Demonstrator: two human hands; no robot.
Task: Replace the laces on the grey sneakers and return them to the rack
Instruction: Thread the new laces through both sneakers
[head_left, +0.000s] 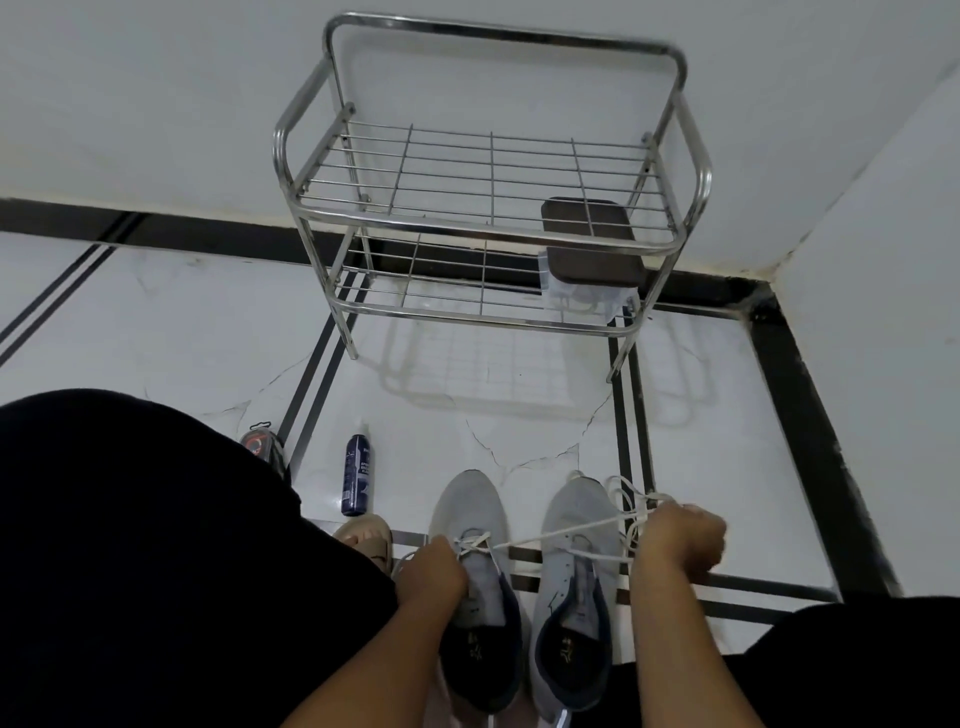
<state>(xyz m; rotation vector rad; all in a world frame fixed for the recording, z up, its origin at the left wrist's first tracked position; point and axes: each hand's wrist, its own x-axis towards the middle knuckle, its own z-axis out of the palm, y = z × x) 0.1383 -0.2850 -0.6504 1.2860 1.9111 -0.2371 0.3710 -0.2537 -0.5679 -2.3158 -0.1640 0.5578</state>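
Left hand (431, 571) curled at the eyelets of the left sneaker (475, 582), fingers bent down onto the crossed lace there, seemingly pinching it, though the fingertips hide behind the knuckles. Right hand (678, 540) closed in a fist around white lace (566, 535), drawn taut across from the left sneaker and over the right sneaker (574, 577). More loose white lace (626, 496) looped in a tangle just beyond that fist. Two grey sneakers, side by side on the floor (519, 415), toes toward the rack (493, 171), well apart from it; soft knit-looking uppers, dark navy collars and linings. One rack of shiny metal tubing with rounded corners and two wire-grid shelves, against the white wall. One dark brown rounded-rectangle lid on a clear container (592, 244), on the lower shelf at its right end. One slim dark blue spray bottle (356, 475) lying on glossy white marble-look tile with black stripes. One small dark item (260, 447) with red markings near the left knee, too hidden to identify. One beige slipper (366, 538) on a foot beside the left sneaker.
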